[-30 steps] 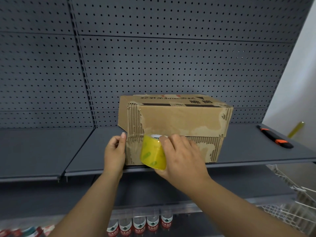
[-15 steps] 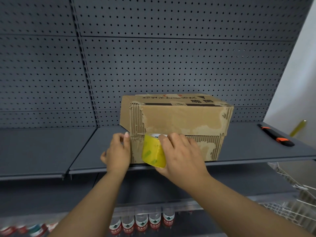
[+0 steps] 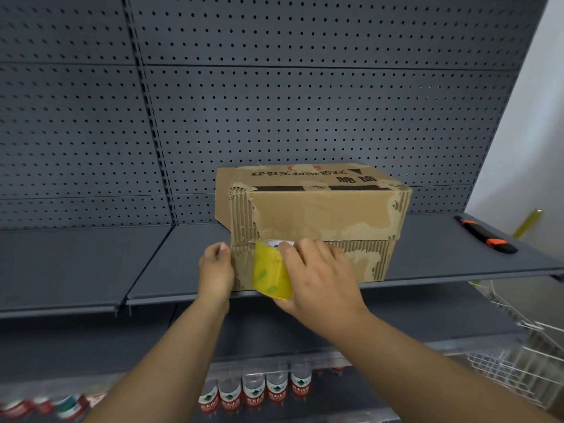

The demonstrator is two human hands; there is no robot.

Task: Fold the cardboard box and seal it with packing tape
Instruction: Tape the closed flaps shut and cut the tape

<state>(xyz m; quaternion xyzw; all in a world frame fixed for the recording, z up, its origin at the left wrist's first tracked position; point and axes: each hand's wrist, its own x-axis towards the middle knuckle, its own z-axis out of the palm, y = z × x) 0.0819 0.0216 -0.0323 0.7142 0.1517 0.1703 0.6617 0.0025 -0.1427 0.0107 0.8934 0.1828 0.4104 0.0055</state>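
A worn brown cardboard box (image 3: 320, 215) stands on the grey shelf (image 3: 442, 254), its near face made of two flaps that meet at a horizontal seam. My right hand (image 3: 317, 279) grips a roll of yellowish packing tape (image 3: 270, 274) and holds it against the lower left of that face. My left hand (image 3: 216, 270) presses its fingertips on the box's lower left corner, beside the roll. Whether a strip of tape runs from the roll to the box I cannot tell.
A black and orange utility knife (image 3: 485, 236) lies on the shelf to the right. Perforated grey panels back the shelf. Bottles with red labels (image 3: 253, 392) stand on a lower level, and a white wire basket (image 3: 525, 355) sits at the lower right.
The left hand shifted slightly along the box's left corner, and its fingers now curl against the edge. The right hand with the tape stays at about the same spot on the face.
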